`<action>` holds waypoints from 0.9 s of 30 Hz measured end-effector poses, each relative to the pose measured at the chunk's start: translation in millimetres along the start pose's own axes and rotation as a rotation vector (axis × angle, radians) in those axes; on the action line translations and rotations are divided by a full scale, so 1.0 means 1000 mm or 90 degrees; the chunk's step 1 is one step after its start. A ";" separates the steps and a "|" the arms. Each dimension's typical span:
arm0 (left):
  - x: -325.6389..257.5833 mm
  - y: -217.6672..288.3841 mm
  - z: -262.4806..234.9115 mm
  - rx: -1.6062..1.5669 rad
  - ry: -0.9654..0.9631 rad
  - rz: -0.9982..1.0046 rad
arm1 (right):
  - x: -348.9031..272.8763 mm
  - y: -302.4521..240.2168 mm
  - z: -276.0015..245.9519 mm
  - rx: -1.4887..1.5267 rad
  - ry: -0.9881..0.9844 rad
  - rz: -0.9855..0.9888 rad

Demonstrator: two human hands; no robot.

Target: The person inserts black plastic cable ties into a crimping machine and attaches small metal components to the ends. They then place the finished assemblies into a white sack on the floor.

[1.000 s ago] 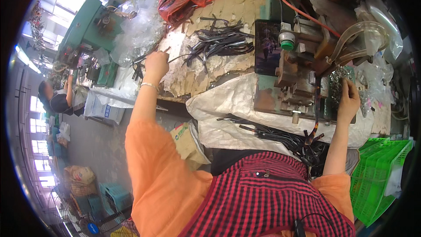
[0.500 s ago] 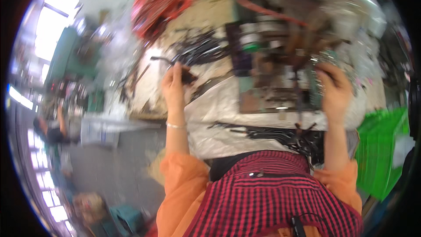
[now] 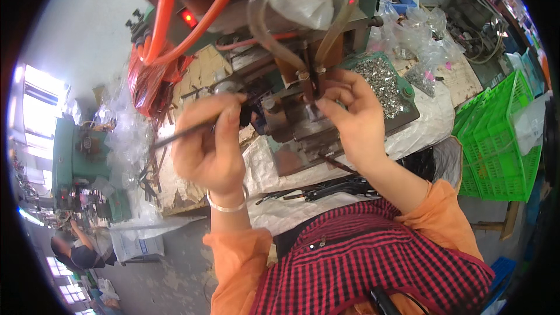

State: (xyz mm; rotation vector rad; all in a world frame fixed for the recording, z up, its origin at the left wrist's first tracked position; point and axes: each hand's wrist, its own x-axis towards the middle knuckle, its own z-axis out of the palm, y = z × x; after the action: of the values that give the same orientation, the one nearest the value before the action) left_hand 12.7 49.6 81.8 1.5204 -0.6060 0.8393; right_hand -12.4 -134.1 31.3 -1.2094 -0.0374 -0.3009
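Strip [image 3: 184,134] between fingers [image 3: 214,104] of left hand [image 3: 205,154]

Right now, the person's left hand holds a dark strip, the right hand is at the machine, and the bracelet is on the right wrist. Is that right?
Not quite: the bracelet is on the left wrist, as the head view shows. The rest holds: a dark strip in the left hand, the right hand at the machine.
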 end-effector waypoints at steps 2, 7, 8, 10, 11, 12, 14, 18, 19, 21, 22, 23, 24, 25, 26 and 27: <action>-0.016 0.004 0.002 -0.026 -0.030 0.030 | -0.010 -0.012 -0.007 -0.070 -0.043 -0.038; -0.045 -0.003 0.025 0.258 -0.305 0.342 | 0.018 0.006 -0.100 -0.815 0.029 -0.291; -0.050 -0.006 0.031 0.264 -0.323 0.352 | 0.020 0.019 -0.117 -0.926 0.072 -0.242; -0.059 -0.021 0.040 0.273 -0.302 0.399 | 0.021 0.045 -0.142 -0.961 0.099 -0.221; -0.060 -0.026 0.040 0.275 -0.298 0.408 | 0.025 0.053 -0.148 -0.957 0.103 -0.244; -0.061 -0.028 0.039 0.268 -0.302 0.406 | 0.027 0.055 -0.154 -0.941 0.107 -0.258; -0.063 -0.030 0.036 0.270 -0.305 0.402 | 0.036 0.055 -0.155 -0.896 0.104 -0.295; -0.061 -0.030 0.037 0.240 -0.255 0.416 | 0.042 0.052 -0.162 -0.787 0.122 -0.205; -0.059 -0.031 0.038 0.227 -0.245 0.418 | 0.041 0.048 -0.161 -0.789 0.118 -0.185; -0.063 -0.030 0.038 0.217 -0.227 0.397 | 0.044 0.051 -0.168 -0.802 0.109 -0.183; -0.064 -0.029 0.038 0.218 -0.219 0.385 | 0.046 0.055 -0.171 -0.802 0.107 -0.188; -0.067 -0.027 0.037 0.216 -0.212 0.371 | 0.045 0.058 -0.173 -0.803 0.106 -0.189; -0.077 -0.024 0.036 0.230 -0.204 0.343 | 0.044 0.063 -0.176 -0.795 0.120 -0.189; -0.084 -0.018 0.029 0.242 -0.220 0.288 | 0.041 0.069 -0.180 -0.788 0.142 -0.187; -0.092 -0.016 0.017 0.269 -0.173 0.299 | 0.041 0.071 -0.182 -0.777 0.165 -0.185; -0.102 -0.020 -0.002 0.293 -0.126 0.310 | 0.038 0.069 -0.184 -0.712 0.198 -0.187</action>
State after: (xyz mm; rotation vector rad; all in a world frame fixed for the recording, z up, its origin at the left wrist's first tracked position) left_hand -33.1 44.5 -11.9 1.9210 -1.0045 1.2715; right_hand 17.5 -289.9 -90.6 -2.2537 0.2595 -0.8278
